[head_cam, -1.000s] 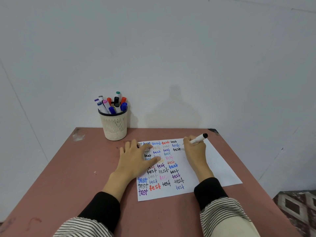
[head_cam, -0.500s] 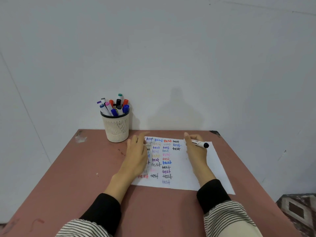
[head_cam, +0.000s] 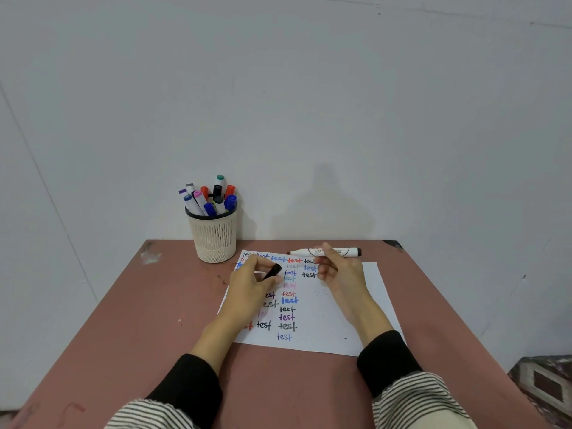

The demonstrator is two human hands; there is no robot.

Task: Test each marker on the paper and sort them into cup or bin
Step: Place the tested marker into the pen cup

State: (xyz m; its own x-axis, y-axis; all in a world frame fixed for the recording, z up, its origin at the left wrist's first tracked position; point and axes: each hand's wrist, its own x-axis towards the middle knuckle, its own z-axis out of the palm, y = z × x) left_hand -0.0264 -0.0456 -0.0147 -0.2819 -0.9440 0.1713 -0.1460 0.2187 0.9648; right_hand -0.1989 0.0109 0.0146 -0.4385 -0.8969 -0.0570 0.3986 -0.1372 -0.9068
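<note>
I see the marker (head_cam: 325, 252) just above the centre of the frame, lying level along the far edge of the paper (head_cam: 340, 311), its uncapped tip pointing toward frame left and its black end toward frame right. My right hand (head_cam: 339, 274) holds it from below, thumb and forefinger pinching the white barrel near its middle, the other fingers curled loosely beneath; the hand is raised off the sheet, though I cannot tell how far. The left hand (head_cam: 252, 284) sits just left of centre, over the columns of "test" words, and pinches the black cap (head_cam: 273, 271) between its fingertips, the cap tilted with its upper end toward frame right. Cap and marker tip are near each other but apart. Both forearms come up from the bottom of the frame in black cuffs under striped sleeves, crossing the pink table (head_cam: 139, 320). The cream mesh cup (head_cam: 213, 236), full of markers, stands on the table's far edge, left of the paper's upper corner.
</note>
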